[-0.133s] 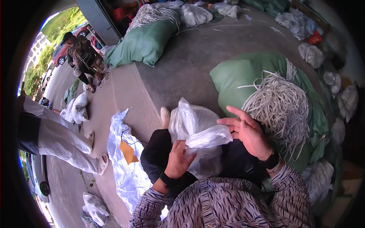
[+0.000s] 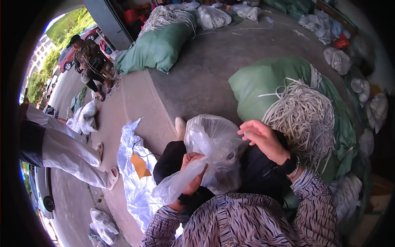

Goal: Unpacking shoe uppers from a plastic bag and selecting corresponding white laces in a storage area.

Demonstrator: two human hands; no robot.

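Clear plastic bag (image 2: 218, 133) pinched near its gathered neck (image 2: 200, 164) by left hand (image 2: 197, 183).
Right hand (image 2: 265, 140) loosely spread, nothing held; bag judged light, soft, slippery, best grasped at the neck.

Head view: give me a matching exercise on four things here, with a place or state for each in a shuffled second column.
Things:
1. clear plastic bag
2. right hand
3. nearer strap pile
4. flat orange piece

Places or states:
A. heaped on the green sack at right
B. lying on the white sheet
C. gripped by the left hand
D. raised, holding nothing

Pairs: 1-C, 2-D, 3-A, 4-B
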